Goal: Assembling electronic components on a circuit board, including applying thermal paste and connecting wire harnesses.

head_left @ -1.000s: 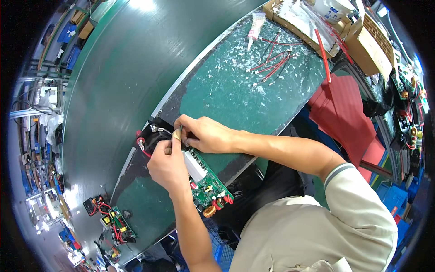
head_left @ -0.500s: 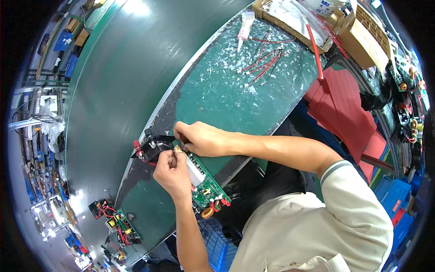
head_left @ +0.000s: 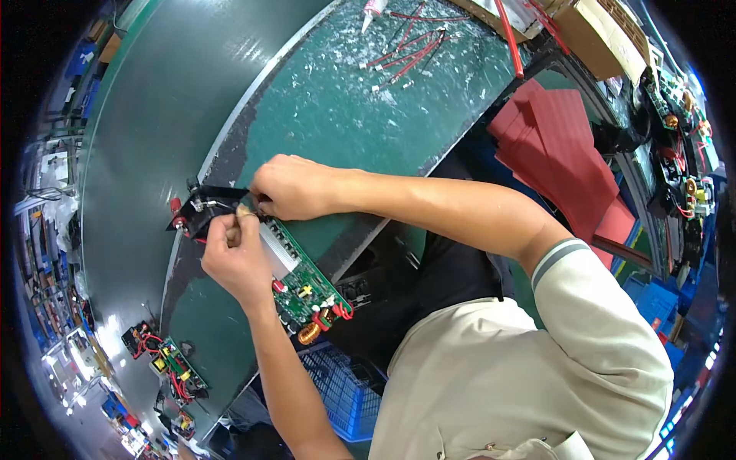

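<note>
A green circuit board [head_left: 310,287] with a silver heat sink, a copper-coloured coil and red wires lies slanted at the near edge of the bench. At its far left end is a black end panel [head_left: 201,213] with a red and a black terminal post. My left hand [head_left: 238,257] is closed in a pinch where board and panel meet, its fingertips by a small yellowish spot. Closed too, my right hand [head_left: 299,188] reaches over the board's upper end, fingertips curled down close to the left ones. What either hand pinches is too small and hidden to make out.
Red-and-black wires [head_left: 414,57] and a white glue tube [head_left: 372,11] lie up the green bench. Another wired board [head_left: 180,364] sits at lower left. Red sheets [head_left: 556,153] hang at right beside a cardboard box [head_left: 602,38]. A blue basket [head_left: 345,399] stands below the bench edge.
The whole view has shifted, so bench, board and hands appear farther left and higher. Both hands keep their pinch at the same end of the board.
</note>
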{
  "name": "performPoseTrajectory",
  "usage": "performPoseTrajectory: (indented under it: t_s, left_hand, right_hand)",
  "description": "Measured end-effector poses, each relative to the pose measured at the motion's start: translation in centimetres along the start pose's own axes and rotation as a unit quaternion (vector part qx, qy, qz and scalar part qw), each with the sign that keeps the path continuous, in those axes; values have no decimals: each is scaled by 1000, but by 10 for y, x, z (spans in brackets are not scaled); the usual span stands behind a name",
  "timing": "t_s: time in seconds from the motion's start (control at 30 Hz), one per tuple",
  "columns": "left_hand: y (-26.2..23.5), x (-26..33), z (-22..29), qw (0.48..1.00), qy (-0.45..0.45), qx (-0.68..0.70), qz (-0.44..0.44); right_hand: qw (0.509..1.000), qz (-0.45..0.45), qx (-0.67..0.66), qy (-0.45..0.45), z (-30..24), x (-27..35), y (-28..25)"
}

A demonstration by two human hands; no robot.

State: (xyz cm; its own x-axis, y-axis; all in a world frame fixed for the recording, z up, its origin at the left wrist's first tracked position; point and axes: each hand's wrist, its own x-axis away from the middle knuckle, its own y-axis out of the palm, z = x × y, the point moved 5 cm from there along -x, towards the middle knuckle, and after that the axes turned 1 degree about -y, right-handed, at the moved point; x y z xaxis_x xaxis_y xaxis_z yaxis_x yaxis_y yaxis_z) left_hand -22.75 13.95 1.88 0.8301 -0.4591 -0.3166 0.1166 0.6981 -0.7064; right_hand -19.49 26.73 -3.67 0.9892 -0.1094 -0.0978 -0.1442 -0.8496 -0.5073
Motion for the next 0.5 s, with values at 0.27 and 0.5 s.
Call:
performPoseTrajectory:
  t_s: [0.27,0.5]
  left_hand:
    - [3,2,-6,1000,-8,20,4]
    - [2,1,-8,1000,-11,29,-2]
  right_hand:
    - [1000,-5,25,3,-4,1,1]
    - [995,-57,64,52,-10,-20,-2]
